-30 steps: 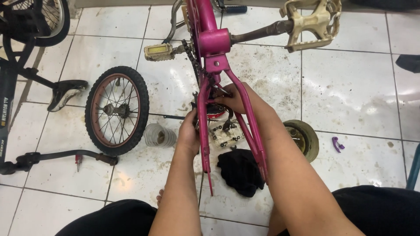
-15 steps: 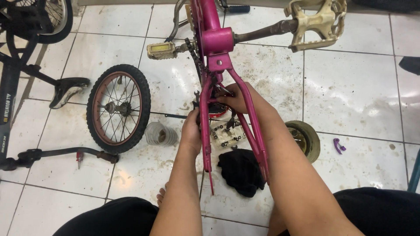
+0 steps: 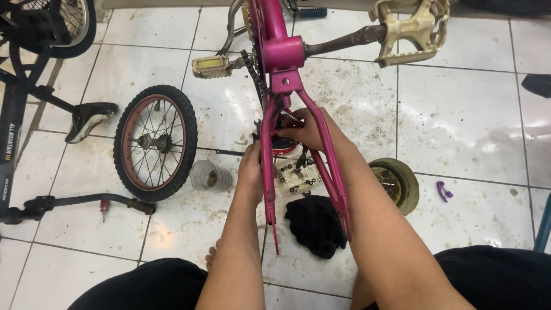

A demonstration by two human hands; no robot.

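A small pink bicycle frame point(image 3: 282, 54) stands upside down in front of me, its rear fork legs point(image 3: 336, 183) pointing toward me and cream pedals out to each side. My left hand point(image 3: 251, 169) rests against the outside of the left fork leg. My right hand point(image 3: 307, 129) reaches between the two legs and grips a dark greasy part by the chain point(image 3: 256, 77); what exactly it holds is hidden by the fingers. Beneath the hands lies a clear tray of small parts point(image 3: 295, 175).
A loose small wheel point(image 3: 155, 142) lies flat on the dirty white tiles at left, a ribbed grey sleeve point(image 3: 209, 175) beside it. A black rag point(image 3: 314, 225), a training wheel point(image 3: 397, 185), a purple clip point(image 3: 442, 190), a black bicycle point(image 3: 23, 115) and a handlebar point(image 3: 74, 202) surround me.
The view has shifted slightly; both hands stay at the rear fork with only small finger movements.
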